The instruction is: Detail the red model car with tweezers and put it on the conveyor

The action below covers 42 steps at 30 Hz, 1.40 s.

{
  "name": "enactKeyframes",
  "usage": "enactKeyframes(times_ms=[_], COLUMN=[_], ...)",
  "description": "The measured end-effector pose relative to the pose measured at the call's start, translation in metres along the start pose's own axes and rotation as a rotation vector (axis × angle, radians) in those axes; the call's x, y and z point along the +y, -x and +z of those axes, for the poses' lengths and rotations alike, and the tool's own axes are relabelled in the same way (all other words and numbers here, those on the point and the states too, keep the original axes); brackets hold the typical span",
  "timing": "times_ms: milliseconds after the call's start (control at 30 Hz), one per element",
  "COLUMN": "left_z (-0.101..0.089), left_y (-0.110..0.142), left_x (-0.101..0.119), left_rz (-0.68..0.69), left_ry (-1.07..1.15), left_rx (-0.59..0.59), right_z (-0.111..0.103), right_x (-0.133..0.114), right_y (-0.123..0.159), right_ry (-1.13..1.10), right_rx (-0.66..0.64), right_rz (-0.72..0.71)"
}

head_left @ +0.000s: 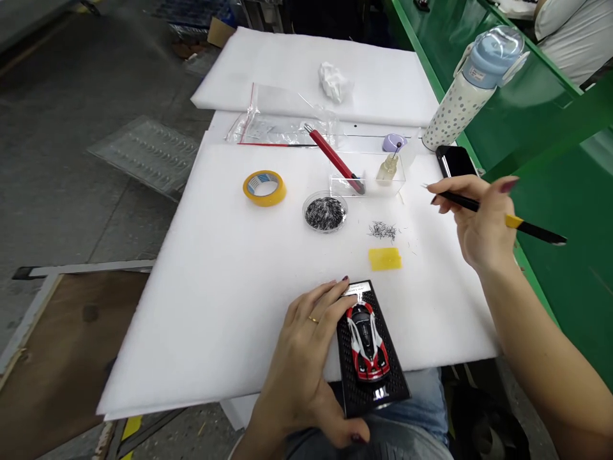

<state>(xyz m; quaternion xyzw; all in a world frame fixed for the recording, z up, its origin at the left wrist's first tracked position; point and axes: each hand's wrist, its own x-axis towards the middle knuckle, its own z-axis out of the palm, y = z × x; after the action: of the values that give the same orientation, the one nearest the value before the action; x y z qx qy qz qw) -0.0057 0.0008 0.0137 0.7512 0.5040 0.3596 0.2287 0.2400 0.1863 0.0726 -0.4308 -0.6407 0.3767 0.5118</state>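
Observation:
A small red, white and black model car [366, 342] sits on a black display base [370, 382] at the near edge of the white foam sheet [215, 287]. My left hand [309, 348] grips the base's left side, fingers reaching to its far end. My right hand [479, 220] is raised to the right, holding a thin black tool [493, 214] with a yellow band, its fine tip pointing left. Below that tip lie a loose pile of tiny dark pins [383, 230] and a yellow pad [385, 259].
A round dish of dark pins [325, 213], a yellow tape roll [264, 188], a red-handled tool [334, 158], a clear tray with a small glue bottle [387, 170], a phone [454, 161] and a dotted water bottle [472, 86] stand farther back. Green bench on the right.

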Motion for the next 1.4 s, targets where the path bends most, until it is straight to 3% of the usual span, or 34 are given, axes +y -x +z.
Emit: enactKeyframes(times_ms=[133, 200, 333, 500, 667, 900, 1000, 1133, 1267, 1400], left_z=[0.000, 0.000, -0.001, -0.004, -0.005, -0.003, -0.002, -0.001, -0.001, -0.001], left_y=[0.001, 0.002, 0.002, 0.003, 0.003, 0.004, 0.002, -0.001, -0.003, -0.004], left_x=[0.001, 0.002, 0.002, 0.003, 0.003, 0.003, 0.002, 0.002, 0.003, 0.004], left_rz=[-0.001, -0.006, -0.015, -0.037, -0.036, -0.028, -0.003, 0.025, 0.043, 0.056], left_ry=[0.000, -0.004, 0.005, 0.025, 0.021, 0.002, 0.017, 0.043, 0.037, 0.010], left_rx=[-0.014, -0.023, -0.016, -0.044, -0.046, -0.074, -0.054, -0.044, -0.040, -0.063], right_z=[-0.001, 0.003, 0.012, 0.020, 0.024, 0.025, 0.023, 0.022, 0.032, 0.046], right_x=[0.022, 0.029, 0.039, 0.045, 0.045, 0.042, 0.033, 0.010, -0.015, -0.026], right_y=[-0.008, -0.014, -0.022, -0.021, -0.021, -0.021, -0.009, 0.028, 0.067, 0.084], right_ry=[0.016, 0.035, -0.017, 0.081, 0.184, 0.132, -0.014, -0.170, -0.179, -0.189], right_rx=[-0.252, -0.293, -0.257, -0.142, -0.125, -0.093, -0.085, -0.084, -0.052, -0.069], right_rz=[0.204, 0.276, 0.344, 0.302, 0.275, 0.325, 0.320, 0.308, 0.318, 0.320])
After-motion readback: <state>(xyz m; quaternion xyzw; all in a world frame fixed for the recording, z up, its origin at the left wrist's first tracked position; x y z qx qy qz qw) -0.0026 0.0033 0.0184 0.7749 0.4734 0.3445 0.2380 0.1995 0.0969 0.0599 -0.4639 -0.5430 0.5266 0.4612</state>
